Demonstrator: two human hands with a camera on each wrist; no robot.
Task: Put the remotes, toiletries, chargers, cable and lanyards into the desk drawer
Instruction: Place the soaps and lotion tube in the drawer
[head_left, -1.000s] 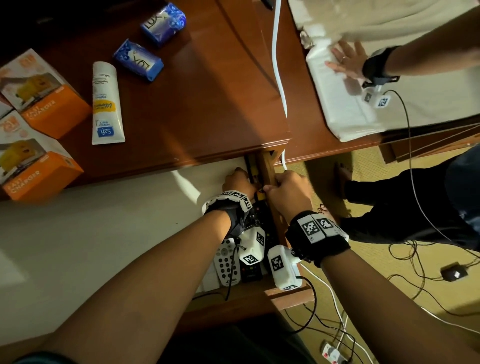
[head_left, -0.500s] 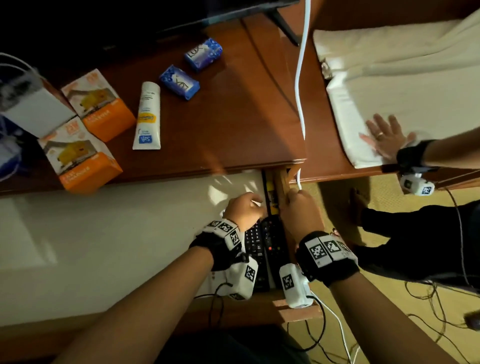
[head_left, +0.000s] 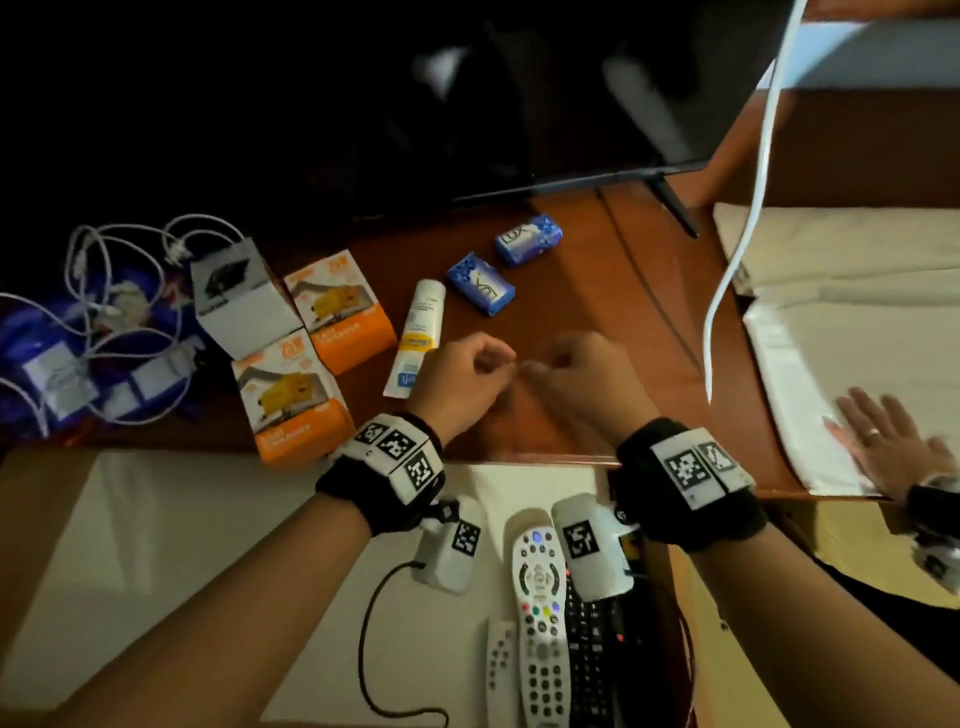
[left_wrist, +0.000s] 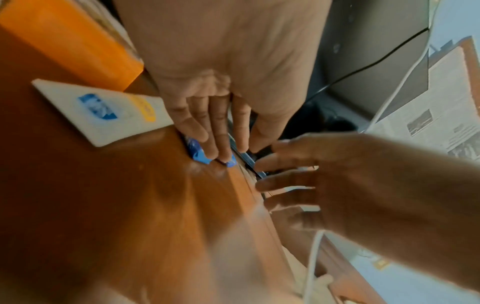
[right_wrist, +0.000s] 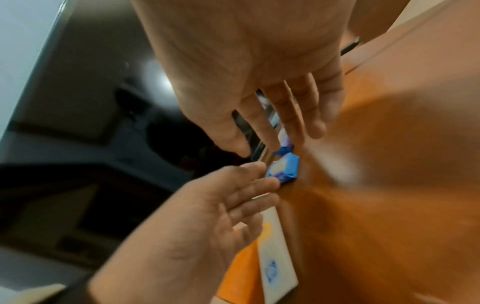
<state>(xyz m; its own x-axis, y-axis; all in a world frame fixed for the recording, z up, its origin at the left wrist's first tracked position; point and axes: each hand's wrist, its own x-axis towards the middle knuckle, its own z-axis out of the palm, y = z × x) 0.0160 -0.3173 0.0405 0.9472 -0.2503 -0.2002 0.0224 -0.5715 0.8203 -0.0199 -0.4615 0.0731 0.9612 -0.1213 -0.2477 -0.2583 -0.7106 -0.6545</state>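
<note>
Both hands hover empty over the brown desk top, fingers relaxed. My left hand is just right of the white tube; my right hand is almost touching it. Two blue soap bars lie a little beyond them. In the left wrist view the left hand's fingertips point at a soap bar; the right wrist view shows that soap bar past the right hand. In the open drawer lie a white remote, a black remote and a small white remote.
Two orange charger boxes, a white box, a tangled white cable and blue lanyards sit at the desk's left. A TV stands behind. Another person's hand rests on white bedding.
Both hands have come up out of the drawer's back right corner to above the desk top. The head view has tilted up, showing the TV and the cable pile.
</note>
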